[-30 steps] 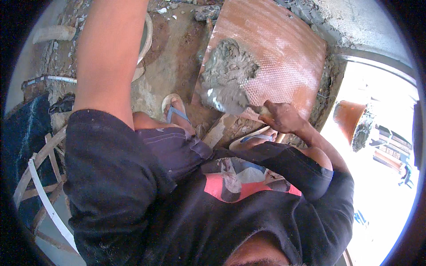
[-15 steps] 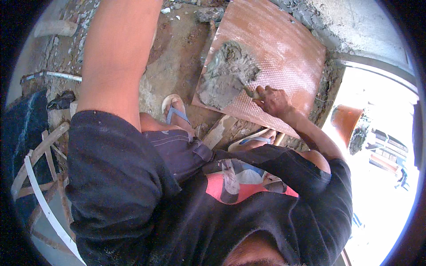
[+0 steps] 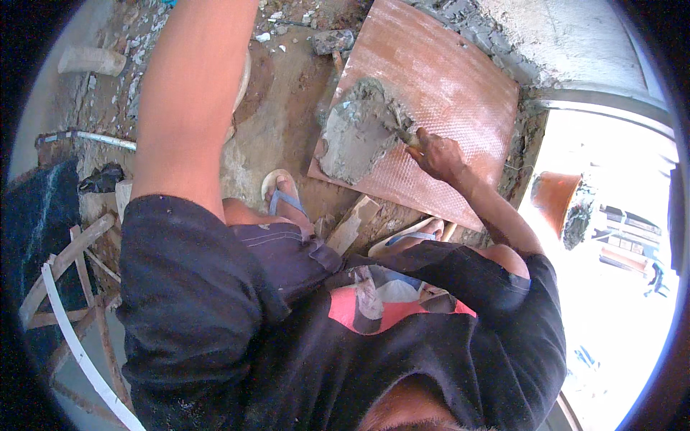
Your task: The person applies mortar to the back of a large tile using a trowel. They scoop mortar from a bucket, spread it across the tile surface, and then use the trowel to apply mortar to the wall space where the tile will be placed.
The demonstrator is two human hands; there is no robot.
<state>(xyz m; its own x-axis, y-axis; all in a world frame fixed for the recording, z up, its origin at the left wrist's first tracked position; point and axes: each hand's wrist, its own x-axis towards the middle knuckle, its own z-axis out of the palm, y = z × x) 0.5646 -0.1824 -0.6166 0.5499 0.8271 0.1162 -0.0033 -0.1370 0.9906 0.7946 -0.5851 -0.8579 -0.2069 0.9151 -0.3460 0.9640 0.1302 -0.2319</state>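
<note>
A pile of wet grey mortar (image 3: 350, 144) lies on the left part of a reddish-brown textured board (image 3: 460, 93) on the ground. My right hand (image 3: 440, 156) is closed round the handle of a trowel (image 3: 407, 136) at the right side of the pile. The trowel's blade is at the mortar and hard to make out against it. My left arm stretches up past the top edge, so that hand is out of sight.
A hammer (image 3: 333, 43) lies left of the board's far corner. A pale pipe (image 3: 104, 138) and wooden pieces (image 3: 68, 262) are at the left. A wooden offcut (image 3: 353, 221) lies between my sandalled feet. Mortar and a rough wall base (image 3: 496, 47) border the board.
My right hand has moved slightly up and left with the trowel. The mortar's surface looks flatter and smoother. The whole view has shifted a little.
</note>
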